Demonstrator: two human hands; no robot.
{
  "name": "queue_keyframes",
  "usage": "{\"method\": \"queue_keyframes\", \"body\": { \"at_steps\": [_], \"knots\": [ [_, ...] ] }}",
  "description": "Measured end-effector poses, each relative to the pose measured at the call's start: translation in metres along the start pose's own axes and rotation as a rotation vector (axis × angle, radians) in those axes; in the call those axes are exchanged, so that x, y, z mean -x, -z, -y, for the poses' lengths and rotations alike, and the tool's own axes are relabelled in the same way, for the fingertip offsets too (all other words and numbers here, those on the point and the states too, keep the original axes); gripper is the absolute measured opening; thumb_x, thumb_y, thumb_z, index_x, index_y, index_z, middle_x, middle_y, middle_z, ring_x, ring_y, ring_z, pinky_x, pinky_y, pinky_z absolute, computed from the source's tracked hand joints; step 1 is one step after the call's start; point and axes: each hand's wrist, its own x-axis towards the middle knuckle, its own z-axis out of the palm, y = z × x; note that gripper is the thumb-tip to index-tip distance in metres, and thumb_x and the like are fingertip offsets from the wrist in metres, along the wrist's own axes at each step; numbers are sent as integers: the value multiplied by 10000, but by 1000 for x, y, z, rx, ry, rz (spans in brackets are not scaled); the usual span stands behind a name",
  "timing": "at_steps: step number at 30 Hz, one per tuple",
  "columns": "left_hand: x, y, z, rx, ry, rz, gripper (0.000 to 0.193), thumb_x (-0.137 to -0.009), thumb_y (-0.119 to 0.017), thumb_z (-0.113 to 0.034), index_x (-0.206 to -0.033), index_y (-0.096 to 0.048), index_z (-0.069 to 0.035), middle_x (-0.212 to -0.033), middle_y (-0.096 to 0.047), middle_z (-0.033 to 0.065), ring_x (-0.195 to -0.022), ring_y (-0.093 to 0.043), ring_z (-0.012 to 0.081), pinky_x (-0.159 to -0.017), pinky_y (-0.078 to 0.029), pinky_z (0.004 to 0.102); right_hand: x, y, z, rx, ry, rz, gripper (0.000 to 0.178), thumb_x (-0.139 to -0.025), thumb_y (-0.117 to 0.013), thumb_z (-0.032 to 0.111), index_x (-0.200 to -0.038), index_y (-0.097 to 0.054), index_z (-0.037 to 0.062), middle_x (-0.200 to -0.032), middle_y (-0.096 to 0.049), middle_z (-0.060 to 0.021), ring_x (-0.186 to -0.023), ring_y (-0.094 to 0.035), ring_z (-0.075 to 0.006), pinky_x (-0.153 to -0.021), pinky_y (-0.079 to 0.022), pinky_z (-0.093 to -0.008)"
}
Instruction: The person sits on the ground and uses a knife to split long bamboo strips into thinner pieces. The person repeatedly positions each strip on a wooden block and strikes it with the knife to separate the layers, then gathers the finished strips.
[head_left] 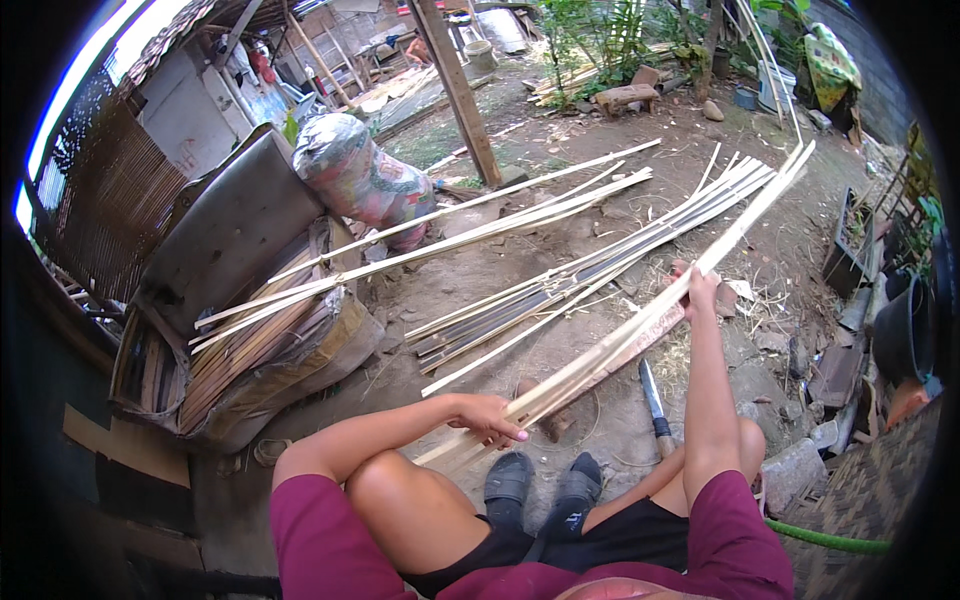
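A bundle of long pale bamboo strips (620, 340) slants across in front of me, from beside my left knee up to the far right. My left hand (487, 418) is closed around its near end, thumb along the strips. Farther up the bundle, my right hand (697, 290) grips it with the arm stretched forward. Below the strips a knife (652, 395) with a dark handle lies on the ground by my right leg. Past the bundle, a spread of bamboo strips (590, 275), some dark and some pale, rests on the dirt.
On the left stands a worn old armchair (215, 240) loaded with more strips; long pale poles (440, 245) stick out from it. A stuffed sack (365, 180) leans behind, near a wooden post (455, 90). Plant pots (905, 325) and stones line the right side.
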Motion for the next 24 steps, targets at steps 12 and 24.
{"method": "queue_keyframes", "body": {
  "at_steps": [12, 24],
  "knots": [
    [10, 10, -6, -43, 83, -276, 605, -901, -600, -639, -872, -614, -35, -682, -555, 26, -575, -567, 117, -530, -506, 284, -12, 17, -11, 18, 17, -21, 282, -1060, -422, 225, -1197, -481, -14, -1001, -661, -166, -783, -681, -243, -655, -606, -383],
    [-7, 13, -29, 0, -55, -362, 639, -1004, -434, -589, -895, -635, 7, -677, -576, 49, -528, -547, 119, -479, -463, 288, 118, -107, -29, 1327, 671, 302, 594, -950, -615, 330, -1428, -446, 21, -1427, -456, -284, -1365, -395, -411, -1144, -324, -466]
  ]
}}
